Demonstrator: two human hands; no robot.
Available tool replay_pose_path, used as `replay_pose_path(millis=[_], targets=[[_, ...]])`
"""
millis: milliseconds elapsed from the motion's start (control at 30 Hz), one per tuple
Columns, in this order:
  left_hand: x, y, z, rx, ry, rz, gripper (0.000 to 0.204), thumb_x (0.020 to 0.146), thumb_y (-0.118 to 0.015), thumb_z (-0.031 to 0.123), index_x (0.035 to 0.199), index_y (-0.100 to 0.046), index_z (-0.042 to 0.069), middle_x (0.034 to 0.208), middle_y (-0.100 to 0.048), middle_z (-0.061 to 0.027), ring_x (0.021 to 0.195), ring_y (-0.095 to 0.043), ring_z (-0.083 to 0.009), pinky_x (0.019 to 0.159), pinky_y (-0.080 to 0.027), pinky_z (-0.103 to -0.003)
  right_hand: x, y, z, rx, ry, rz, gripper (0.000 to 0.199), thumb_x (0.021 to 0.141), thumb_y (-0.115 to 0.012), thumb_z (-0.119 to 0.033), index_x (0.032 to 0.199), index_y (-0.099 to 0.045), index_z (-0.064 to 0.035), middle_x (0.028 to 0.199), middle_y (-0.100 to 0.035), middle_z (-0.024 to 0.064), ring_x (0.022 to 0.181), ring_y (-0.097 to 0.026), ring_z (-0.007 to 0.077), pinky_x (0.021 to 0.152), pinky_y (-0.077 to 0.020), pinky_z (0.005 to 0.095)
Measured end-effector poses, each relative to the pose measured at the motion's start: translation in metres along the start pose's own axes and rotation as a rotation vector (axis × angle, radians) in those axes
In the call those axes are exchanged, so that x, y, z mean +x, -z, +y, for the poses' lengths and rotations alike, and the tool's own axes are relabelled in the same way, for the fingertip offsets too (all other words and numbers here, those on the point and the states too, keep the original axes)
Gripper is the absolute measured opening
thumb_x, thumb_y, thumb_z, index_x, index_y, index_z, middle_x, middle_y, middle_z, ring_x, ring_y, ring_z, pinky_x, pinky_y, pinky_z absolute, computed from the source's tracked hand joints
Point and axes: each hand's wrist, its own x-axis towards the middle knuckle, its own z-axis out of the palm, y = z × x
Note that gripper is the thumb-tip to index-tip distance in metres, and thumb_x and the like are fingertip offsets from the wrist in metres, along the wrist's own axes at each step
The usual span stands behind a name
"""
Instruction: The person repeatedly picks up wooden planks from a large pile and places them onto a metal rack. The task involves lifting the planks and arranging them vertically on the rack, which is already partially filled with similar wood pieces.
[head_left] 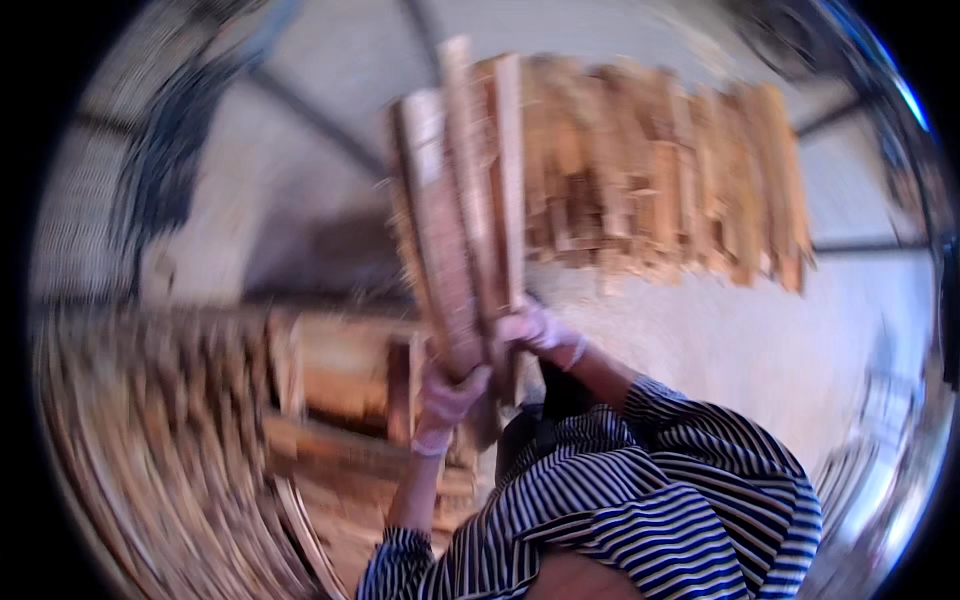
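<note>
Two hands grip boards blurred past counting.

The left hand and right hand, both in pale gloves, clasp the near ends of several long wooden boards, held together lengthwise and pointing away from the person in a striped shirt. To their right, a row of rough wood pieces lies side by side on the pale floor. More wooden strips crowd the lower left, motion-blurred.
</note>
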Motion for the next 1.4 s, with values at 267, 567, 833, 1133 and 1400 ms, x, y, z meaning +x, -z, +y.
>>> replay_pose_path(millis=[267, 567, 833, 1133, 1400], targets=[[-0.08, 0.177, 0.133, -0.712, 0.186, 0.424, 0.095, 0.066, -0.099, 0.022, 0.143, -0.049, -0.001, 0.128, -0.066, -0.0115, 0.115, -0.065, -0.0225, 0.099, -0.055, -0.038, -0.013, -0.219, -0.081, -0.372, 0.002, -0.239, 0.083, 0.068, -0.094, -0.014, 0.141, -0.055, -0.0044, 0.127, -0.067, 0.008, 0.117, -0.063, 0.0216, 0.103, -0.051, 0.0373], [-0.274, 0.281, 0.054, -0.483, 0.233, 0.654, 0.089, 0.069, -0.096, 0.019, 0.143, -0.049, 0.0, 0.129, -0.066, -0.0109, 0.118, -0.063, -0.022, 0.102, -0.053, -0.038, 0.016, -0.372, 0.056, -0.599, 0.174, -0.597, 0.119, 0.061, -0.097, -0.038, 0.154, -0.034, -0.0015, 0.148, -0.051, 0.023, 0.139, -0.05, 0.0327, 0.115, -0.0418, 0.0392], [-0.331, 0.305, -0.045, -0.93, 0.254, 0.879, 0.07, 0.08, -0.087, 0.038, 0.133, -0.059, 0.003, 0.121, -0.069, -0.0105, 0.108, -0.069, -0.0254, 0.092, -0.059, -0.041, 0.011, -0.462, 0.021, -1.317, -0.042, -0.775, 0.106, 0.072, -0.082, -0.061, 0.148, -0.038, -0.0013, 0.137, -0.058, 0.0251, 0.127, -0.058, 0.0408, 0.103, -0.0495, 0.0464], [-0.297, 0.208, -0.128, -1.419, 0.291, 1.215, 0.08, 0.085, -0.075, 0.06, 0.145, -0.054, 0.011, 0.139, -0.063, -0.0086, 0.125, -0.059, -0.0323, 0.111, -0.047, -0.051, -0.004, -0.402, -0.002, -1.072, -0.195, -0.465, 0.074, 0.074, -0.084, -0.052, 0.124, -0.058, -0.0036, 0.115, -0.067, 0.0217, 0.11, -0.066, 0.034, 0.093, -0.0518, 0.043], [-0.315, 0.173, -0.15, -1.756, 0.333, 1.111, 0.069, 0.087, -0.075, 0.057, 0.138, -0.063, 0.013, 0.133, -0.068, -0.0081, 0.121, -0.064, -0.0304, 0.108, -0.049, -0.049, 0.093, -0.333, 0.086, -1.443, -0.157, -0.5, 0.072, 0.086, -0.071, -0.053, 0.136, -0.049, -0.0053, 0.121, -0.068, 0.0243, 0.117, -0.065, 0.0396, 0.099, -0.0499, 0.0481]])
